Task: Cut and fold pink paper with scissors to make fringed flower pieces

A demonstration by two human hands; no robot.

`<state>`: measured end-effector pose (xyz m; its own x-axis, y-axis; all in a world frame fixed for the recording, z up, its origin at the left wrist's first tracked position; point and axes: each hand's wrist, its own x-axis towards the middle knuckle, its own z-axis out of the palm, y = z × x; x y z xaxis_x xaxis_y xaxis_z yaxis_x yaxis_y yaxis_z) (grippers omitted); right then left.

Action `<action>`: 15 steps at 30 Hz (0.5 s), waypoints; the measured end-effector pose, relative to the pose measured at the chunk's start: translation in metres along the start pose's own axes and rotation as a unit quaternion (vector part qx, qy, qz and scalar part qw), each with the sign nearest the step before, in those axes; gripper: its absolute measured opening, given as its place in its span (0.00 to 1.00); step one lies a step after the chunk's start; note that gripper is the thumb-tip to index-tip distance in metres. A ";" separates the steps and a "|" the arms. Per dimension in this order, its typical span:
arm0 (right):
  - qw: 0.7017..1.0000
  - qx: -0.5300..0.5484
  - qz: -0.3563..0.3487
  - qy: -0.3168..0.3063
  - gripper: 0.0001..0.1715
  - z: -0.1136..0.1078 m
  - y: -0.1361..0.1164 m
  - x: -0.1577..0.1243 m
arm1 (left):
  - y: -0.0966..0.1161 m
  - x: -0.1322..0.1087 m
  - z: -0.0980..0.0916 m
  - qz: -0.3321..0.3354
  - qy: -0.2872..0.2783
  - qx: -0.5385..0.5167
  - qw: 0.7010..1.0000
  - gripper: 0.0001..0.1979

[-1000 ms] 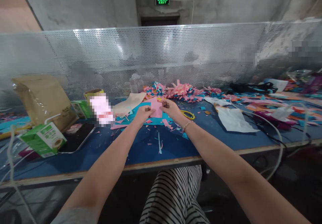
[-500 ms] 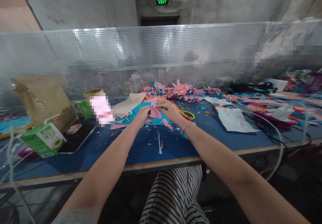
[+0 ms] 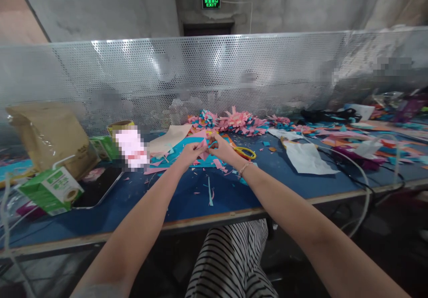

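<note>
My left hand [image 3: 191, 153] is closed over the blue table, thumb and fingers pinching a folded piece of pink paper [image 3: 203, 149]. Right beside it, my right hand [image 3: 220, 146] has its fingers curled together at the paper's right edge. A bit of blue shows at its fingertips; whether that is held or lies behind them I cannot tell. Beneath both hands lies a sheet of blue paper [image 3: 182, 157], with pink scraps around it. Scissors with yellow handles [image 3: 245, 153] rest just right of my right wrist.
Fringed pink and blue paper pompoms [image 3: 238, 119] lie at the back against a perforated metal screen [image 3: 140, 75]. On the left stand a brown paper bag [image 3: 53, 133], a green drink carton [image 3: 51, 191] and a dark tablet [image 3: 100, 188]. A white sheet [image 3: 309, 159] and cables lie right.
My right fingers have curled tighter and shifted slightly off the pink paper, which now shows narrower in my left hand. The whole view has moved a little.
</note>
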<state>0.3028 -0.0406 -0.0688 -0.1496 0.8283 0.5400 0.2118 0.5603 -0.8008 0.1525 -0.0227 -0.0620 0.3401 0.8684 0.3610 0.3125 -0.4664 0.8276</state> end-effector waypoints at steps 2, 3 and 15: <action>0.999 0.022 0.003 -0.025 0.22 0.000 0.001 0.000 | 0.001 0.000 -0.001 0.003 -0.005 0.031 1.000 0.17; 0.999 0.028 0.003 -0.034 0.23 0.001 0.001 -0.001 | 0.002 0.000 -0.002 0.007 -0.009 0.048 0.999 0.16; 1.000 0.002 0.008 0.022 0.14 -0.002 0.003 0.004 | 0.006 -0.002 0.000 0.088 -0.007 0.053 0.995 0.14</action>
<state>0.3047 -0.0358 -0.0690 -0.1039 0.8365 0.5381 0.2099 0.5473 -0.8102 0.1540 -0.0274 -0.0580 0.4102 0.7692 0.4899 0.3380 -0.6272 0.7017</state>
